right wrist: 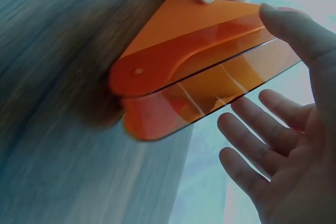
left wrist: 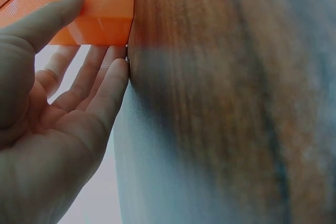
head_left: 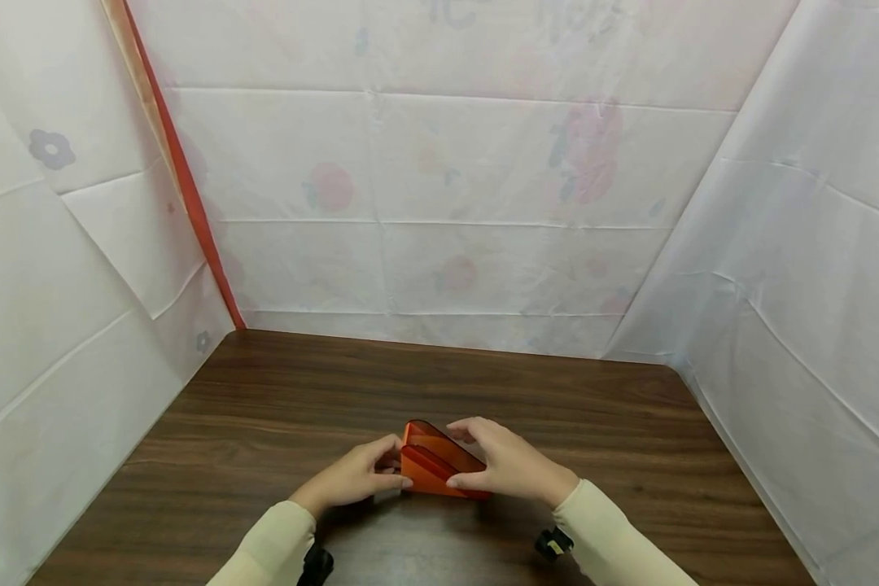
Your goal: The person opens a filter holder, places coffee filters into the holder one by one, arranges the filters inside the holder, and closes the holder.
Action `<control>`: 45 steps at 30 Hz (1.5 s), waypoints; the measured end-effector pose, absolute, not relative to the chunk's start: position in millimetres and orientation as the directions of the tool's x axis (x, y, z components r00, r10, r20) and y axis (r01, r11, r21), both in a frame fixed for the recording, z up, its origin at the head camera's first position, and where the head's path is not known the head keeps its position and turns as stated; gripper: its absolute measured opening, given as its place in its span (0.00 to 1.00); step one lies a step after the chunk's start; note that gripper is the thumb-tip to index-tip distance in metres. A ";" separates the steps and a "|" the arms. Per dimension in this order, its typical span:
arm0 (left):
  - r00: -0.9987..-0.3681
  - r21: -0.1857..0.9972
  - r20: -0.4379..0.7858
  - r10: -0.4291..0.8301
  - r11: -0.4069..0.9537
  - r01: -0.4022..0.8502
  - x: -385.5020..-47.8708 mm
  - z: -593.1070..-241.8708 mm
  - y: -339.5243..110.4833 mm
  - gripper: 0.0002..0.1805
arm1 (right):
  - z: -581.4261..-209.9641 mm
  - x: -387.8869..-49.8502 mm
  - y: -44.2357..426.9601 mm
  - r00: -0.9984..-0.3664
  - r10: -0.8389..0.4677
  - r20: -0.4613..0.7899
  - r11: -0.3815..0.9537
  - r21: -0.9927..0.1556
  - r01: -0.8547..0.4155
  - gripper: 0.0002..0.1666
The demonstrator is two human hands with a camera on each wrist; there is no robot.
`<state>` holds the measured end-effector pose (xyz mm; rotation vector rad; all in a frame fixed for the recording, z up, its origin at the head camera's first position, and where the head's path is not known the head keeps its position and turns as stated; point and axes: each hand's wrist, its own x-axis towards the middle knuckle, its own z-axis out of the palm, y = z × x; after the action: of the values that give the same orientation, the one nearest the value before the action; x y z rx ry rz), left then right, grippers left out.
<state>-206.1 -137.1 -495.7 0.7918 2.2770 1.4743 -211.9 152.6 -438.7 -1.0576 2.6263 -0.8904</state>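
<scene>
An orange plastic case (head_left: 426, 476), wedge-shaped from the side, stands on the table between the two hands. A see-through orange cover (right wrist: 210, 90) joins its orange body (right wrist: 178, 27) at a round pivot in the right wrist view. My left hand (head_left: 359, 474) holds the case's left end, thumb on the near face; its fingertips pass partly out of sight behind that end. With its thumb at the case's edge, my right hand (head_left: 509, 462) reaches over the right part. Its other fingers (right wrist: 247, 137) are spread and loosely bent beyond the cover, mostly apart from it.
The dark wood-grain table (head_left: 322, 374) runs back to a white printed curtain (head_left: 425, 268). More white sheeting (head_left: 798, 268) hangs along both sides. A red strip (head_left: 190, 179) slopes down at the back left corner. Dark wrist straps (head_left: 554, 543) sit below the sleeves.
</scene>
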 end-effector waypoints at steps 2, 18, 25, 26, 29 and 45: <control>-0.797 0.906 0.035 0.603 0.318 0.280 -206.4 -495.5 -136.7 0.15 | -442.2 -211.4 158.0 -0.740 -0.671 0.033 0.590 -0.580 -0.561 0.43; -0.796 0.887 0.039 0.605 0.345 0.306 -208.1 -495.7 -138.1 0.15 | -467.1 -212.2 182.2 -0.742 -0.667 -0.058 0.647 -0.540 -0.539 0.29; -0.794 0.855 0.056 0.605 0.382 0.351 -209.4 -494.6 -135.6 0.15 | -467.3 -211.4 184.7 -0.744 -0.666 -0.046 0.640 -0.549 -0.538 0.27; -0.793 0.849 0.061 0.607 0.386 0.361 -209.7 -494.2 -135.1 0.15 | -467.0 -211.3 185.1 -0.745 -0.665 -0.048 0.639 -0.552 -0.535 0.27; -0.790 0.838 0.064 0.609 0.397 0.375 -210.2 -493.3 -133.9 0.15 | -466.4 -210.9 186.4 -0.747 -0.662 -0.057 0.641 -0.560 -0.525 0.28; -0.790 0.822 0.062 0.611 0.418 0.388 -210.6 -492.2 -130.7 0.17 | -469.2 -212.3 189.9 -0.740 -0.671 -0.050 0.621 -0.583 -0.524 0.27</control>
<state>-210.6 -130.7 -492.2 0.8737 2.4277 1.3079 -212.3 189.9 -469.2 -0.9731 2.5837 -0.8046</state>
